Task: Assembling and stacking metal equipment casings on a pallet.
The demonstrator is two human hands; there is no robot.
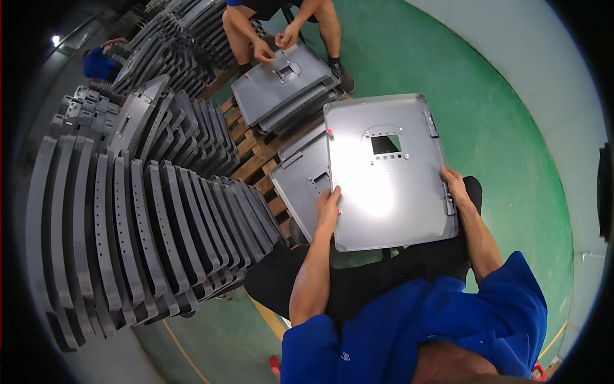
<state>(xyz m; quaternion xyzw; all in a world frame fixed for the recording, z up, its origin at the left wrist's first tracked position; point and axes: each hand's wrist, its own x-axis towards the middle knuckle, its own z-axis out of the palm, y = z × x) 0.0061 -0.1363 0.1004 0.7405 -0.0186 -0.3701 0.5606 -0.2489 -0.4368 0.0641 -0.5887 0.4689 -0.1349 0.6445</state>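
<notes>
From where I sit, the far left is a long fan of grey curved panels [147,237] leaning on edge against one another, and they look ready to domino if a knee or a swinging corner catches them. Right of that, a wooden pallet [256,153] carries flat grey panels [300,182], with a co-worker's hands [275,41] busy on another stack [281,86] at the top. My left hand [329,205] has its fingers curled over the lower left edge of the big grey panel [387,173], which lies across my lap, tilted up, its square cut-out toward the far end. My right hand [455,189] is closed on the opposite edge beside a small latch. I judge the grip thin: both holds sit low on the sheet, so the far end could dip and strike the pallet stack, or the latch could pinch my right fingers
</notes>
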